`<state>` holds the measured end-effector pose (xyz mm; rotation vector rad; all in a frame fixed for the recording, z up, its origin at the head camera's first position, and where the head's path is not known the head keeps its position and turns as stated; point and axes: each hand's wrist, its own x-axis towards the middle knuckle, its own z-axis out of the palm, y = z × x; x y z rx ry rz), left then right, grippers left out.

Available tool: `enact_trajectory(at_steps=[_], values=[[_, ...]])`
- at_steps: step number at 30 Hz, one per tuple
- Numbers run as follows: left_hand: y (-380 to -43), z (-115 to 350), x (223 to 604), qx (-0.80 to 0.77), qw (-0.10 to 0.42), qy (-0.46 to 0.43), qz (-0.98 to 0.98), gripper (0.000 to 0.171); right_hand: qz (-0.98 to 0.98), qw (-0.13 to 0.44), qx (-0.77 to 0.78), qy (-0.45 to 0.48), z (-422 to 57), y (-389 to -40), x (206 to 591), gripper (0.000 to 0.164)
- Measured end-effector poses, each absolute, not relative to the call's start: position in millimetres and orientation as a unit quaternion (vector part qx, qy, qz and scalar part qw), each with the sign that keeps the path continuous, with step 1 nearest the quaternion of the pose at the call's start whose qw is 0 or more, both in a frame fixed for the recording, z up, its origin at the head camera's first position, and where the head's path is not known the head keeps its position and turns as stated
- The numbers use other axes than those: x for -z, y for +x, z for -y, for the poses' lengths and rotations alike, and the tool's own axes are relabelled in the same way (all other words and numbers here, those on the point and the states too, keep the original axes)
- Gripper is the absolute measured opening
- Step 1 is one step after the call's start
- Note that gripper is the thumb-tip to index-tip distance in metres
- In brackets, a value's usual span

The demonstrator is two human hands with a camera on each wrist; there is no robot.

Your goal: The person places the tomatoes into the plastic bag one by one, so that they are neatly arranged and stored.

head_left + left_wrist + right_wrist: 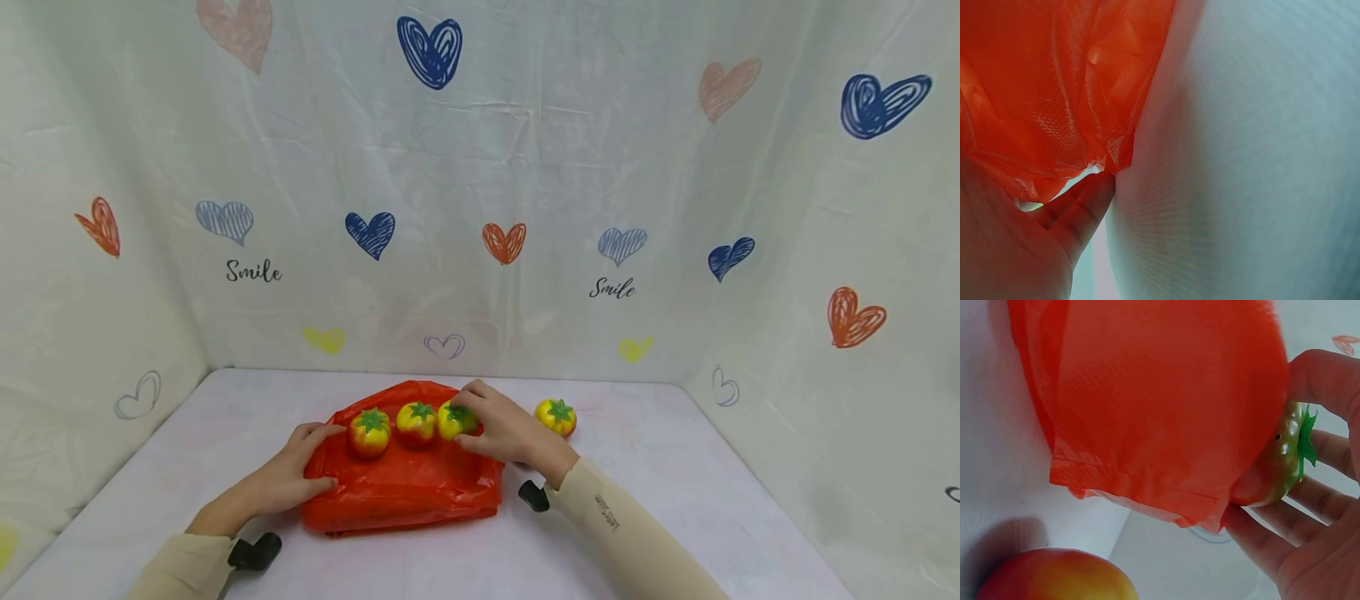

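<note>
A red plastic bag (405, 492) lies on the table with three glossy yellow-and-red tomatoes in a row on it. The left tomato (369, 432) and the middle tomato (416, 423) show their green star-shaped tops. My right hand (498, 425) grips the third tomato (456, 421), its fingers and thumb curled round it; in the right wrist view the bag partly covers this tomato (1275, 465). At the bag's left edge, my left hand (281, 475) rests with thumb and fingers spread. The left wrist view shows its straight fingers (1088, 209) touching the bag's edge.
Another yellow-and-red tomato (556, 417) sits on the white table (637, 500) to the right of the bag, just beyond my right wrist. Pale curtains (555, 183) printed with hearts enclose the table at the back and both sides.
</note>
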<state>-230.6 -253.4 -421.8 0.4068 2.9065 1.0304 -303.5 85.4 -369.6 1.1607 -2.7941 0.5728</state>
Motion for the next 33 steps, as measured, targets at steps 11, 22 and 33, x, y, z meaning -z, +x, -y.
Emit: enact_trajectory(at_steps=[11, 22, 33], values=[[-231.2, 253.7, 422.2, -0.33, 0.019, 0.127, -0.935, 0.07, 0.912, 0.035, -0.154, 0.38, -80.7, -313.5, 377.9, 0.043], [-231.8, 253.8, 423.6, -0.331, 0.016, 0.129, -0.935, 0.069, 0.921, 0.021, -0.139, 0.363, -75.5, -319.0, 386.5, 0.042], [-231.4, 253.7, 423.9, -0.331, 0.013, 0.131, -0.934, 0.069, 0.927, 0.007, -0.13, 0.351, -70.3, -321.8, 390.0, 0.042]])
